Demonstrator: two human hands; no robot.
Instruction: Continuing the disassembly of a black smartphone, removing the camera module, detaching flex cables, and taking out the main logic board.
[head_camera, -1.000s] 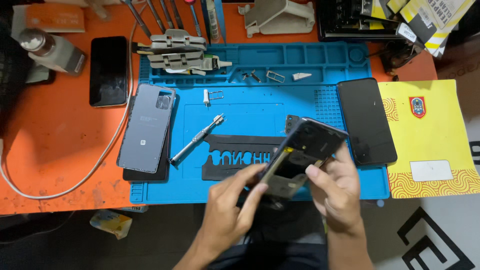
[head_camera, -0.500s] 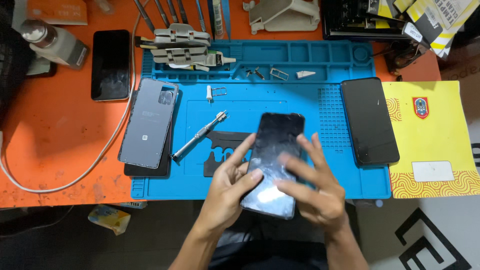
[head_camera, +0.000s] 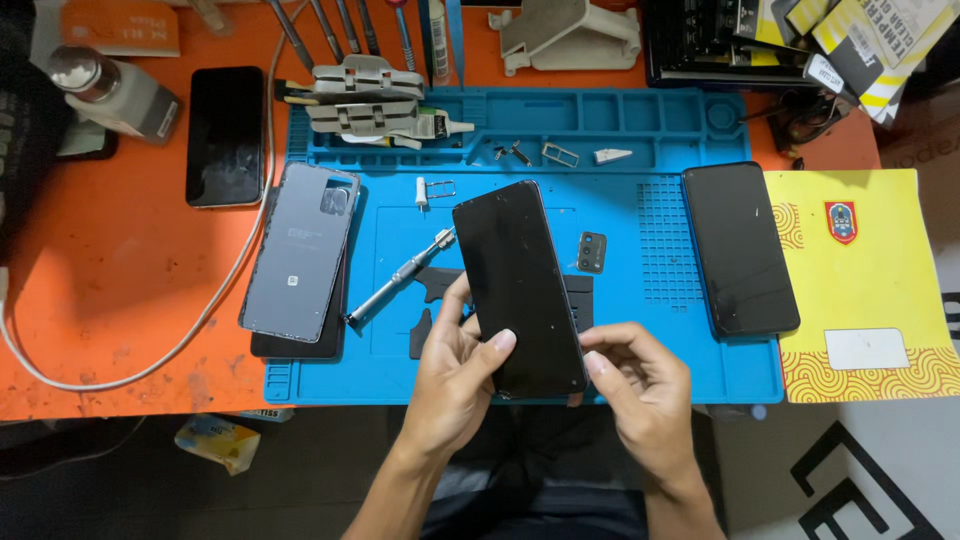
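Orange bench top (head_camera: 110, 300) carries a blue repair mat (head_camera: 640, 350), so small parts stay on a soft, walled surface rather than rolling off. At the far left a small metal-capped bottle (head_camera: 110, 92) stands clear of the work, with a dark phone (head_camera: 225, 135) lying face up just beside it. A white cable (head_camera: 200, 320) loops along the bench past a grey back cover (head_camera: 300, 250), which rests on another dark slab at the mat's left edge, apparently parked out of the way. A silver screwdriver (head_camera: 400, 278) lies slanted on the mat, near enough to grab. Loose clips and a card tray (head_camera: 440, 187) sit in and near the mat's upper compartments.

At the middle, the left hand (head_camera: 455, 380) clamps the black phone (head_camera: 518, 285) by its lower left edge, thumb on the glass, holding it screen up and tilted just above the mat. The right hand (head_camera: 640, 390) pinches its lower right corner with thumb and fingertips, seemingly steadying it. A small camera module (head_camera: 591, 252) lies just beside it. Further right, another black phone (head_camera: 740, 250) lies flat at the mat's edge, next to a yellow packet (head_camera: 870, 300).
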